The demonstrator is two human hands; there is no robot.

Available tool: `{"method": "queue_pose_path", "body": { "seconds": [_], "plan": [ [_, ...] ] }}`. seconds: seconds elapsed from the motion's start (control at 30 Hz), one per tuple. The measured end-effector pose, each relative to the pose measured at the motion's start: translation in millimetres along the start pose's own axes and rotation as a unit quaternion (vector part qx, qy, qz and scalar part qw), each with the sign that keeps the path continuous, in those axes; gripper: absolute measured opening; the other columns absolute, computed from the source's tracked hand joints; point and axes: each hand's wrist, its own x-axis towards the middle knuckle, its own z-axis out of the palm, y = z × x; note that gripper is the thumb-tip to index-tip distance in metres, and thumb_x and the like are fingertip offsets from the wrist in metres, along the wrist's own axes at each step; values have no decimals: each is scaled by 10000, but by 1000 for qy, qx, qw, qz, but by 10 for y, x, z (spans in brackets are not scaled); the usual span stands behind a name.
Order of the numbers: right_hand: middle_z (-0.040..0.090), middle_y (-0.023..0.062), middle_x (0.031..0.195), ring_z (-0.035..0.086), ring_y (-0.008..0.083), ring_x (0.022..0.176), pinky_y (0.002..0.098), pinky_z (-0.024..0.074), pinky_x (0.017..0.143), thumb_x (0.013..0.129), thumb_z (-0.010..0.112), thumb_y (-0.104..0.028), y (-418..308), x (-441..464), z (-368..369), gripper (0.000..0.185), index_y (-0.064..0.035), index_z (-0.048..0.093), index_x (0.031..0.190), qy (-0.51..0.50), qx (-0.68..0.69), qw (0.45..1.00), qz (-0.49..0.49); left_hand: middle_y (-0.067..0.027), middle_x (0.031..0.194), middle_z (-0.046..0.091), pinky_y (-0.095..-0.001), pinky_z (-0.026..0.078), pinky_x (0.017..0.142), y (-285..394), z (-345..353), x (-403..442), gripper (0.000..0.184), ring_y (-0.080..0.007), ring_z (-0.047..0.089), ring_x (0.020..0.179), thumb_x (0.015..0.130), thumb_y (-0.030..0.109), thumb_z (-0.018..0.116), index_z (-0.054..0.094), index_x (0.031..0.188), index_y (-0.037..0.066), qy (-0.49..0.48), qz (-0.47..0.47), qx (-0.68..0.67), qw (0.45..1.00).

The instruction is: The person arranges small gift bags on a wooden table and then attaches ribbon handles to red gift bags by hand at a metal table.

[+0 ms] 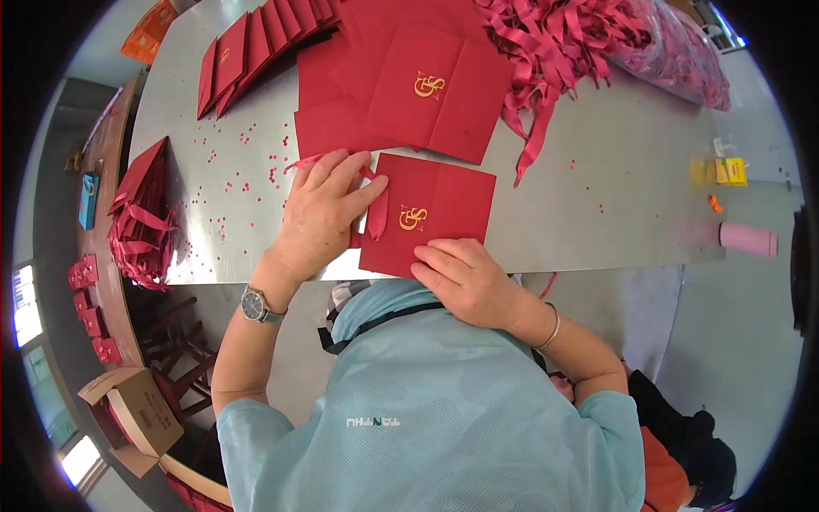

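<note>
A red bag with a gold logo [452, 200] lies flat at the table's front edge. My left hand [328, 205] is at its left side, thumb and fingers closed on a pink ribbon [378, 215] that hangs over the bag's left part. The ribbon's other end shows beyond the fingertips. My right hand [465, 277] rests on the bag's lower right part with its fingers laid over the red surface; its thumb is hidden. Just beyond lies a pile of flat red bags [401, 85], close to my left fingertips.
Loose pink ribbons [554, 60] spill beside a clear plastic sack [674, 51]. Folded red bags [260, 43] stand back left; ribboned bags [141, 213] sit at the left edge. A pink bottle [749, 240] and yellow box [731, 171] are right. An open carton [141, 414] stands lower left.
</note>
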Motion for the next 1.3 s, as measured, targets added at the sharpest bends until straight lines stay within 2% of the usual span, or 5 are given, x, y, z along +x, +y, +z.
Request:
{"method": "queue_pose_path", "body": {
  "seconds": [0.73,0.93,1.1,1.2,1.3],
  "plan": [
    [618,103,1183,566,209,1013,328,456,827,790,591,-110,0,26,-13,326,-34,664,1099,-59,-39,998,0,-35,813,595,-390,470,749,-316,158,200,23,-261,573,847,778,103,656,677,785,112,40,-134,-54,989],
    [647,120,1089,598,222,943,322,480,735,768,627,-86,-64,126,-185,293,2,657,1046,19,-36,998,-46,-153,1096,642,-285,476,863,-231,-277,145,405,-232,618,1019,821,2,600,623,1221,62,77,-169,-296,937],
    [664,153,1000,634,259,795,334,501,655,768,676,-34,-237,387,-656,270,41,645,1025,135,105,985,36,-120,1143,658,-318,461,899,-373,-917,-35,333,-191,608,1032,913,111,517,609,1187,-54,45,-133,-467,873],
    [663,153,989,640,248,815,287,506,718,885,566,-14,-193,461,-717,214,56,619,1080,88,285,924,241,-168,1125,667,-344,448,927,-221,-880,-68,643,-226,620,1028,973,502,482,595,1187,-94,44,-93,-580,808],
    [670,79,1038,616,127,931,271,497,810,969,514,-95,-44,451,-450,260,61,599,1159,151,567,663,465,-109,1073,678,-327,474,892,47,-737,143,381,-178,623,952,995,221,509,565,1272,-34,56,-281,-497,819]
  ]
}}
